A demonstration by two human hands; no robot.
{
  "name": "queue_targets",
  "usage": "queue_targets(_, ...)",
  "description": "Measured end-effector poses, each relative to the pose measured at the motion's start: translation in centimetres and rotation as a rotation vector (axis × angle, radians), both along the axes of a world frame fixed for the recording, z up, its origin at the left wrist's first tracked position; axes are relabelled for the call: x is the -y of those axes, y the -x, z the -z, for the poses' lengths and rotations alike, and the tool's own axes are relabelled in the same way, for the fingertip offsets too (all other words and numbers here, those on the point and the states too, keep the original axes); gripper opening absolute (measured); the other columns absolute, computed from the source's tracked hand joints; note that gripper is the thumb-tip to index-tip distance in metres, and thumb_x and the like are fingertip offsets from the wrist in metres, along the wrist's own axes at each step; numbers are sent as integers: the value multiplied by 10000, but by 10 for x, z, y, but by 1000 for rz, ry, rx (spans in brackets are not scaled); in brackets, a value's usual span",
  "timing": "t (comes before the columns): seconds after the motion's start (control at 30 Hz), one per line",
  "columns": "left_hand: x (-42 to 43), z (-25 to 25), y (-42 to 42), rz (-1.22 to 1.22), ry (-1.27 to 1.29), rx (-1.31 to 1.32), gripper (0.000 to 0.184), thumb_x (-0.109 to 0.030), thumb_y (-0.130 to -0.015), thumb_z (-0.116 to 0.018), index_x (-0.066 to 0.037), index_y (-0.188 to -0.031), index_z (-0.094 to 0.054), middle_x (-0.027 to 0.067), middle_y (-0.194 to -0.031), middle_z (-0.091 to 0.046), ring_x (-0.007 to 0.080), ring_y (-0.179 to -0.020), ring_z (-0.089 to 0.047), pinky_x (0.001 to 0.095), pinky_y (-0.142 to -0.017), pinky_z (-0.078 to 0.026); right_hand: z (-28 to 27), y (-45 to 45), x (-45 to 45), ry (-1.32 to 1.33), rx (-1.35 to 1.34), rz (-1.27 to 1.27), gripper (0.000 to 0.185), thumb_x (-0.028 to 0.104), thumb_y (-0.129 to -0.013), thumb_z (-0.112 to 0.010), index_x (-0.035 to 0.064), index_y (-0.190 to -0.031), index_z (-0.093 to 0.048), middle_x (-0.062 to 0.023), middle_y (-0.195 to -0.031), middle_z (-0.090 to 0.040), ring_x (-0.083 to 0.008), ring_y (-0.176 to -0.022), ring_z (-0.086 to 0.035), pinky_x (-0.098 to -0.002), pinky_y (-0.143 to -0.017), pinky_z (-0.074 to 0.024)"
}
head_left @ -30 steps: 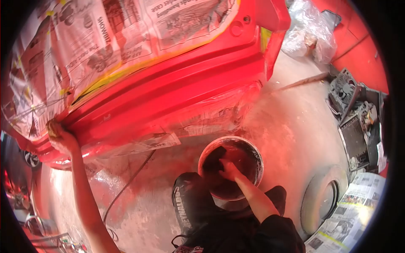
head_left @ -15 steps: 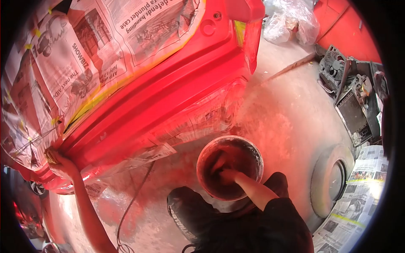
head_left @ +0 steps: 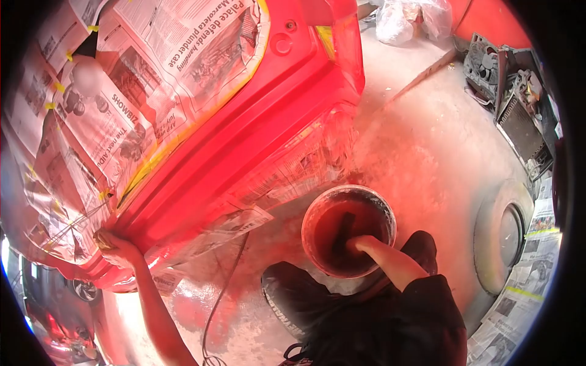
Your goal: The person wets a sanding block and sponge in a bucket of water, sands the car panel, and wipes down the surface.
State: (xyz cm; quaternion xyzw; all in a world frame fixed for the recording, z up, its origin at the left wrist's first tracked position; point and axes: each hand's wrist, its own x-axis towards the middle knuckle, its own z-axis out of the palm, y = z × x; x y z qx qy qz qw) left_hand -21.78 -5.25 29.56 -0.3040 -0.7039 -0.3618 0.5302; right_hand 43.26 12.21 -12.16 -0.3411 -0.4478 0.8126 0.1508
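Note:
My left hand [head_left: 119,251] rests at the lower left end of the red car body panel [head_left: 213,161], its fingers bent over a small brownish piece that I cannot make out. My right hand [head_left: 359,245] reaches down into a round bucket [head_left: 307,215] of reddish liquid, between my knees. A dark oblong shape [head_left: 345,227] shows in the liquid beside that hand; the right fingertips are hidden there. Newspaper [head_left: 137,79] held with yellow tape covers the area above the red panel, and more newspaper hangs along its lower edge.
A tyre [head_left: 491,244] lies on the dusty, red-stained floor at right, by taped newspaper sheets [head_left: 528,287]. Radiator and fan parts [head_left: 510,100] are piled at upper right, near plastic bags [head_left: 409,23]. A thin cable [head_left: 226,293] runs across the floor.
The view has shifted, so most things sit further right or lower. My right hand has moved within the bucket, and the dark shape beside it shows more clearly. My left hand stays at the panel's end.

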Motion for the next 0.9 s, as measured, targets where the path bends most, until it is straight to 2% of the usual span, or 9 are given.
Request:
queue_targets(0.2, 0, 7, 3, -119, -56, -10, 446, -291, -1006, -583, 4, -1332, -662, 188, -1344, -673, 368, -1190, -671, 462, -979, -548, -66, 12, -29, -733, 427, -658, 276, 307, -973, -676, 31, -978, -683, -79, -839, -627, -153, -812, -617, -394, -732, -511)
queue_targets(0.3, -4, 0, -19, -81, -87, 41, 422, -268, -999, -589, 10, -1304, -680, 195, -1332, -678, 365, -1187, -674, 447, -964, -559, -120, 4, -25, -469, 562, -259, 299, 320, -985, -678, 29, -924, -649, -59, -782, -582, -145, -748, -587, -413, -672, -500)
queue_targets(0.4, -6, -5, -22, -23, -65, 13, 386, -220, -1001, -583, 19, -1284, -691, 199, -1312, -688, 364, -1171, -682, 444, -948, -568, -148, -2, -10, 50, 203, 171, 317, 317, -939, -756, 52, -919, -583, -11, -826, -532, -131, -768, -544, -384, -663, -463)
queue_targets(0.5, -11, -9, -41, -63, -82, 42, 357, -180, -1005, -581, 31, -1268, -697, 202, -1292, -697, 360, -1149, -693, 433, -927, -580, -141, 6, 8, -140, 223, 105, 285, 188, -840, -783, 45, -906, -546, 9, -885, -547, -142, -846, -559, -316, -784, -471)
queue_targets(0.53, -13, -11, -49, -114, -59, 59, 356, -181, -1008, -582, 33, -1268, -696, 204, -1289, -698, 358, -1144, -696, 430, -917, -586, -132, 10, 13, -385, 323, -21, 251, 163, -824, -765, 41, -937, -578, 0, -897, -570, -128, -856, -545, -314, -772, -464)
queue_targets(0.57, -14, -13, -58, -165, -36, 77, 356, -182, -1011, -582, 35, -1269, -695, 206, -1287, -699, 357, -1138, -699, 427, -908, -592, -123, 15, 23, -379, 354, -31, 236, 164, -819, -749, 29, -945, -602, -11, -916, -586, -123, -861, -536, -307, -766, -458)
queue_targets(0.73, -11, -6, -39, -38, -115, 142, 546, -358, -971, -672, 100, -1255, -587, 283, -1249, -661, 452, -1127, -643, 583, -938, -490, -101, 36, 32, -151, 449, 366, 112, 112, -924, -696, 32, -892, -625, -2, -790, -571, -124, -734, -529, -315, -728, -495)
queue_targets(0.83, -14, -8, -48, -44, -131, 161, 538, -341, -978, -654, 101, -1274, -581, 283, -1252, -660, 453, -1135, -638, 573, -952, -486, -123, 41, 19, -57, 123, 713, 59, 111, -999, -663, 67, -1018, -630, 43, -813, -577, -85, -716, -545, -282, -655, -516)
queue_targets(0.9, -10, -4, -33, 36, -113, 89, 538, -325, -984, -637, 106, -1298, -567, 284, -1246, -660, 455, -1148, -631, 564, -968, -481, -153, 51, 1, -242, -43, 815, 123, 176, -1034, -642, 54, -1044, -629, 57, -788, -554, -53, -670, -501, -256, -585, -433)
